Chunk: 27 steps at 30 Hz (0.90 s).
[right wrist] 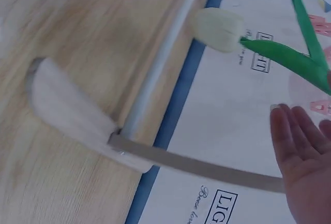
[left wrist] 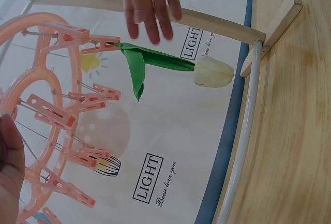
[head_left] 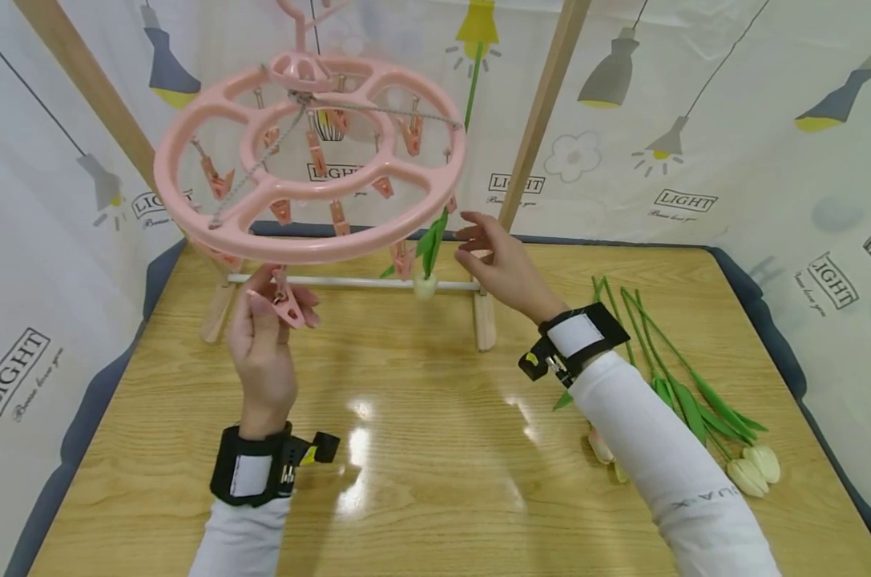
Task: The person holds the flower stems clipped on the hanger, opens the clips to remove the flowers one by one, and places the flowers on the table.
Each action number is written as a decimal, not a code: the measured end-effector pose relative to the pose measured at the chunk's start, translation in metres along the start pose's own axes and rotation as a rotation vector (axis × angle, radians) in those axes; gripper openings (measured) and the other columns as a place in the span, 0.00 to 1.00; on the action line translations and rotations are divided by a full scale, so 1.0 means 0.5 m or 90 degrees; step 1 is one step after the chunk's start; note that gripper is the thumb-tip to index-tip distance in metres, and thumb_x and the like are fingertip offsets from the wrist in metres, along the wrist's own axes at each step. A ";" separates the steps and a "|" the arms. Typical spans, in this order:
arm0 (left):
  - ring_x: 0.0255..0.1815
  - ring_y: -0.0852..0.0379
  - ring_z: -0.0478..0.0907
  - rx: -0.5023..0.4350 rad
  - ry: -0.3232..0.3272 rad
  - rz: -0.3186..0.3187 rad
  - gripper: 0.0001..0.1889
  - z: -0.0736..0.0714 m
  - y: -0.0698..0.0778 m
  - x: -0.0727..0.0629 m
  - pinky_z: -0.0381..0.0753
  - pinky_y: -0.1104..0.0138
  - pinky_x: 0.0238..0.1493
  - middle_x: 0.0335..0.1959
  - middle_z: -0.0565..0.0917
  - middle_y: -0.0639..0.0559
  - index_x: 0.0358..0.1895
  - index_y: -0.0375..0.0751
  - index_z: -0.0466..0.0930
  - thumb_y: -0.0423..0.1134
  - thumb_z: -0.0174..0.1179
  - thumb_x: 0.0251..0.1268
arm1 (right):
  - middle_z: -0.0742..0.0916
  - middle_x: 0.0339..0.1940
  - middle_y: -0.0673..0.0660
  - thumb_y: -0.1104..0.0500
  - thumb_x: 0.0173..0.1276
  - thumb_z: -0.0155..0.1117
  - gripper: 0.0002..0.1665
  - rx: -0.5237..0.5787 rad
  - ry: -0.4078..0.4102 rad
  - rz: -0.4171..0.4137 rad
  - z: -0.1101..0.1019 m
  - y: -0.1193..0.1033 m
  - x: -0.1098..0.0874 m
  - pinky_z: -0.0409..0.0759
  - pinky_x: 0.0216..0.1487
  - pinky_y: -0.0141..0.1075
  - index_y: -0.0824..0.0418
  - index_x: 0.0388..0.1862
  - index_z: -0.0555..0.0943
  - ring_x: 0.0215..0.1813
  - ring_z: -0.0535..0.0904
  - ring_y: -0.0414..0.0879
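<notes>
A pink round hanging dryer (head_left: 320, 252) carries several pink clothespins on its rings. At its near edge my left hand (head_left: 262, 344) grips a clothespin (head_left: 288, 308), the fingers curled behind it. A white tulip (head_left: 425, 286) hangs head down from a clip at the dryer's right side, its green leaves (left wrist: 135, 69) showing clearly in the left wrist view. My right hand (head_left: 506, 268) is just right of the tulip, fingers loosely bent and apart from it. That hand (right wrist: 307, 157) holds nothing. Only part of my left hand (left wrist: 9, 177) shows in the left wrist view.
Several tulips (head_left: 756, 469) lie on the wooden table (head_left: 421, 497) at the right, partly under my right forearm. A wooden stand (head_left: 539, 112) with a white crossbar (head_left: 348, 281) rises behind the dryer. Printed fabric (head_left: 752, 160) with a lamp pattern surrounds the table.
</notes>
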<state>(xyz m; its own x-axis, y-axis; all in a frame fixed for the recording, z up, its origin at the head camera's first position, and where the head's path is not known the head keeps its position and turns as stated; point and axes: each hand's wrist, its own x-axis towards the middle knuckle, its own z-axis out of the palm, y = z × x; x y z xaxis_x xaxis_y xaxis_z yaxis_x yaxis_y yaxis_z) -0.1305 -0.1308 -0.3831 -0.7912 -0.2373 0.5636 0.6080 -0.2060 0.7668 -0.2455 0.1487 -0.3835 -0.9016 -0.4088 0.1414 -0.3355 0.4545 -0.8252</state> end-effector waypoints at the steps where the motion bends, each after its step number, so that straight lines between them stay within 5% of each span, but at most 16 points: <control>1: 0.30 0.62 0.78 -0.003 0.000 0.004 0.26 0.000 0.000 0.000 0.81 0.73 0.34 0.35 0.82 0.52 0.64 0.32 0.71 0.49 0.44 0.78 | 0.73 0.71 0.62 0.55 0.76 0.56 0.38 0.029 -0.007 0.006 -0.001 -0.005 0.003 0.75 0.67 0.50 0.55 0.80 0.53 0.70 0.73 0.55; 7: 0.30 0.61 0.78 -0.017 -0.006 0.008 0.26 0.000 -0.002 0.000 0.81 0.73 0.33 0.35 0.82 0.51 0.64 0.31 0.71 0.49 0.44 0.78 | 0.56 0.83 0.52 0.59 0.76 0.55 0.50 0.210 -0.047 0.004 -0.001 -0.023 0.008 0.55 0.81 0.50 0.45 0.82 0.34 0.82 0.52 0.48; 11: 0.30 0.61 0.78 -0.017 -0.008 0.011 0.25 -0.001 -0.003 0.001 0.81 0.73 0.32 0.35 0.81 0.51 0.64 0.31 0.71 0.48 0.44 0.78 | 0.56 0.82 0.55 0.63 0.76 0.54 0.50 0.285 -0.041 -0.020 0.000 -0.028 0.009 0.51 0.82 0.50 0.46 0.82 0.34 0.82 0.51 0.49; 20: 0.30 0.61 0.78 0.000 -0.017 0.019 0.25 -0.002 -0.003 0.003 0.80 0.73 0.32 0.35 0.81 0.51 0.65 0.30 0.70 0.46 0.43 0.80 | 0.69 0.73 0.63 0.63 0.77 0.52 0.43 0.350 -0.007 0.021 0.004 -0.049 0.021 0.67 0.76 0.46 0.50 0.82 0.42 0.75 0.66 0.56; 27: 0.31 0.62 0.78 0.004 -0.016 0.015 0.23 0.000 -0.006 0.003 0.80 0.74 0.32 0.35 0.81 0.52 0.65 0.31 0.70 0.45 0.42 0.80 | 0.78 0.51 0.52 0.56 0.79 0.51 0.27 0.282 0.024 0.043 0.026 -0.060 0.039 0.79 0.53 0.35 0.60 0.73 0.64 0.56 0.76 0.53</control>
<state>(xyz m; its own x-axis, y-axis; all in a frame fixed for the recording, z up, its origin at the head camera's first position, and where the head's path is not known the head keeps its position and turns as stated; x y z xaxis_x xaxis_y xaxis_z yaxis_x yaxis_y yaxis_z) -0.1332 -0.1304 -0.3846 -0.7782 -0.2184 0.5888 0.6260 -0.1950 0.7551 -0.2496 0.1169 -0.3629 -0.9297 -0.3565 0.0924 -0.1338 0.0934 -0.9866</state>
